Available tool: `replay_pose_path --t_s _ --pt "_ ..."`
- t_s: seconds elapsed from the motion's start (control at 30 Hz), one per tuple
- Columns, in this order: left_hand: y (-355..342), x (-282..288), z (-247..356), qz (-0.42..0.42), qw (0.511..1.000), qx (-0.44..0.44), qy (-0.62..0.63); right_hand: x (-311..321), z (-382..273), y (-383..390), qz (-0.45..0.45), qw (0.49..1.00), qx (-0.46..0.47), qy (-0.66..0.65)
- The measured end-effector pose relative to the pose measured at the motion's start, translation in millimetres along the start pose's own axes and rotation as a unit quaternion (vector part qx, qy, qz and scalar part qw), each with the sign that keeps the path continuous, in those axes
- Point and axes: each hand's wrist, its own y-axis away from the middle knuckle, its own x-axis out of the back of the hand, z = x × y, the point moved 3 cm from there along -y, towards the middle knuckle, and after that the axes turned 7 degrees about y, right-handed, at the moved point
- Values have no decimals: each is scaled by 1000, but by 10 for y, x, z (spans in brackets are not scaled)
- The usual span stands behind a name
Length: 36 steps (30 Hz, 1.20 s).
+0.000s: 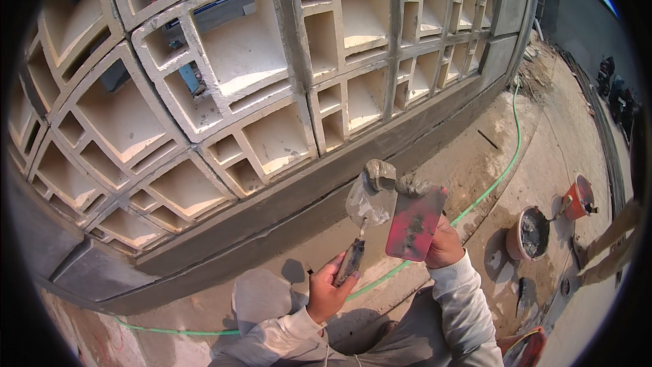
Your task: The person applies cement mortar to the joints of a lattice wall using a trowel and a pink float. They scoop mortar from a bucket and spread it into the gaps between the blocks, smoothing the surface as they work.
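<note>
In the middle low part of the view, my left hand (324,293) grips the dark handle of a trowel (367,205), whose blade points up with a lump of grey mortar (380,174) at its tip. My right hand (445,245) holds a red, mortar-smeared flat board (412,224) from behind, most fingers hidden by it. More mortar (414,183) sits on the board's upper edge, beside the trowel's lump. Both tools are held in front of the grey plinth (170,258) under a wall of cream ventilation blocks (238,41).
A green hose (489,197) runs along the dirty concrete ground (475,285). On the right stand a bucket of grey mix (528,234) and a smaller red bucket (579,194). A red container (533,346) is at the lower edge. Another person's legs (611,238) show at far right.
</note>
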Motion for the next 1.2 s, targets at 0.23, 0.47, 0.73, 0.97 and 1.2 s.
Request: replay_pose_path --t_s 0.23,0.47,0.73,0.97,1.2 --pt "173 -61 89 13 992 106 66 273 -128 -402 -122 988 65 75" --pt "403 -31 331 44 993 107 36 79 27 -735 -137 971 195 1" --pt "280 94 23 26 993 103 51 -218 -110 -844 -227 936 269 18" --pt "352 151 -282 2 994 83 76 -1106 -768 -868 -84 839 432 320" --pt "680 296 370 -51 985 131 100 -3395 -1265 -1011 -208 750 479 406"
